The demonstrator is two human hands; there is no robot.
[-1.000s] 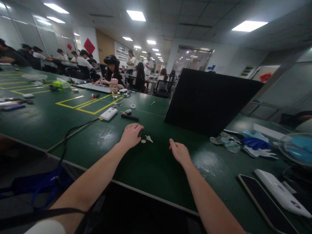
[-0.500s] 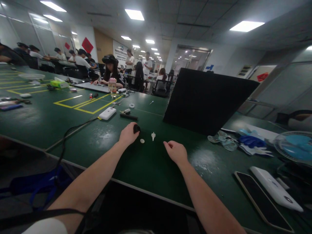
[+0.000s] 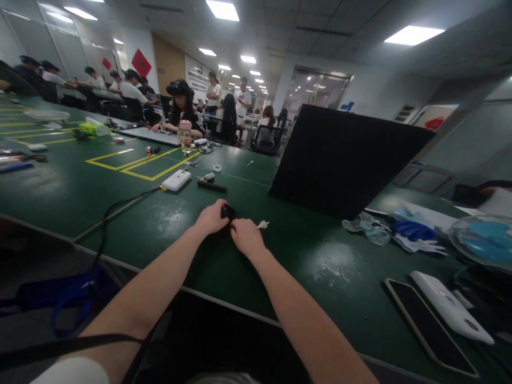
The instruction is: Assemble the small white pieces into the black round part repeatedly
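My left hand (image 3: pixel 214 217) is closed around a small black object (image 3: pixel 228 212); its exact kind cannot be made out. Right beside it, my right hand (image 3: pixel 246 234) has its fingers curled and pressed together close to the black object. What those fingers pinch, if anything, is hidden. A small white plastic piece with thin stems (image 3: pixel 263 224) lies on the green table (image 3: pixel 216 261), just to the right of my right hand's knuckles. The small pale disc is out of sight.
Beyond my hands lie a dark bar (image 3: pixel 212 186) and a white power bank-like device (image 3: pixel 176 180). A large black panel (image 3: pixel 344 160) stands at the right. A phone (image 3: pixel 430 326), a fan (image 3: pixel 486 240) and blue gloves (image 3: pixel 414 231) lie further right. A person (image 3: pixel 182 109) sits across the table.
My right hand has moved left to meet my left hand, covering the spot where the pale disc lay. The white plastic piece has shifted right and turned sideways. My left hand still holds the black object.
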